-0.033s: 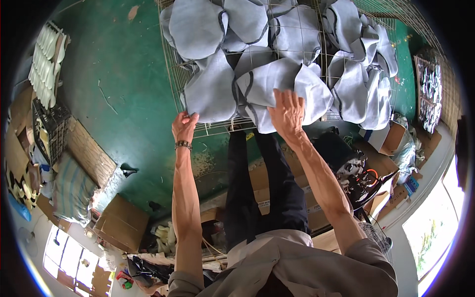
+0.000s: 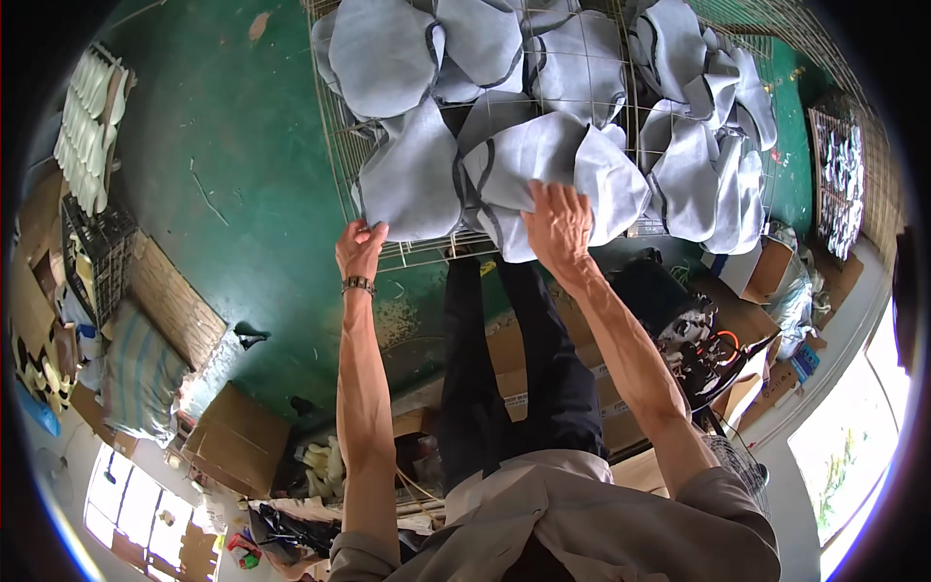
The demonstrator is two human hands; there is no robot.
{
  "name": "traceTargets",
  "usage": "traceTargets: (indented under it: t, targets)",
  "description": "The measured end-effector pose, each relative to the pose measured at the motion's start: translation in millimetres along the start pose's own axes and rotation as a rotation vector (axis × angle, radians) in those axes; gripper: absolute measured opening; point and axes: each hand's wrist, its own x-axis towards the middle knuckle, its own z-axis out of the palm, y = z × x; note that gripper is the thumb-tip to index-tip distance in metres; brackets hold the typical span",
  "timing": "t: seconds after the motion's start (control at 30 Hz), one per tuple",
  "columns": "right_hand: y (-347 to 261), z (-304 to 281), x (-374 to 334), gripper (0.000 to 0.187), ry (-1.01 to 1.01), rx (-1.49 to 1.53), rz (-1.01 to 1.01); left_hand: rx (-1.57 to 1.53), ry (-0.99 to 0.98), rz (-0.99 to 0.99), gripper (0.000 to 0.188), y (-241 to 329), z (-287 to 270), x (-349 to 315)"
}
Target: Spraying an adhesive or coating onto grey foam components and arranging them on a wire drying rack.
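Observation:
Grey fabric pieces with dark edging, rounded and cupped, lie in rows in a wire rack (image 2: 335, 155). At the rack's near left corner is my left hand (image 2: 361, 248), its fingers curled against the lower corner of one grey fabric piece (image 2: 412, 179). Whether it pinches the cloth or the wire, I cannot tell. My right hand (image 2: 560, 225) lies over the near middle grey fabric piece (image 2: 529, 155), fingers bent and close together on its cloth; the fingertips are partly hidden. A lighter folded piece (image 2: 606, 184) sits just to the right of that hand.
More grey pieces (image 2: 689, 184) fill the rack's right section. Cardboard boxes (image 2: 238, 436) and a striped sack (image 2: 145, 373) stand at the left on the green floor (image 2: 242, 184). White moulded shapes (image 2: 92, 126) hang on a stand at far left. A black bag (image 2: 718, 359) lies at the right.
My right hand has shifted slightly left and toward me, its fingers more bent on the cloth. My left hand stays at the rack's corner.

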Motion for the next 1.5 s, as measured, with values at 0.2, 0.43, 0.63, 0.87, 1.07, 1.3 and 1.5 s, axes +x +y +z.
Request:
traceTargets:
  t: [0.2, 0.43, 0.63, 0.87, 1.07, 1.3, 1.5]
  targets:
    - [33.9, 13.7, -0.1, 0.065, -0.501, 0.485, 0.404, 0.032, 0.025, -0.035, 0.051, 7.6, 6.7, -4.8]
    - [31.3, -17.3, 4.9, 0.083, -0.468, 0.754, 0.285, 0.087, 0.033, -0.007, 0.050, -1.8, 6.4, 1.4]
    - [-131.9, 5.3, 12.3, 0.066, -0.151, 0.354, -0.381, 0.108, 0.065, -0.012, 0.054, -13.8, -11.9, 0.1]
    - [-106.9, 150.6, 41.3, 0.059, -0.253, 0.358, -0.304, -0.120, -0.215, -0.060, 0.072, 29.0, 16.6, -47.5]
    - [-87.7, 144.4, 58.2, 0.049, -0.110, 0.661, -0.150, -0.278, 0.201, 0.132, 0.056, 74.0, 16.2, -144.9]
    - [-33.6, -16.5, 3.7, 0.043, 0.296, 0.769, 0.125, -0.399, -0.316, 0.212, 0.018, 135.8, 80.8, -181.5]
    - [93.3, -12.1, -98.0, 0.087, 0.039, 0.141, 0.213, 0.242, -0.673, 0.811, 0.023, 134.3, 195.0, -158.2]
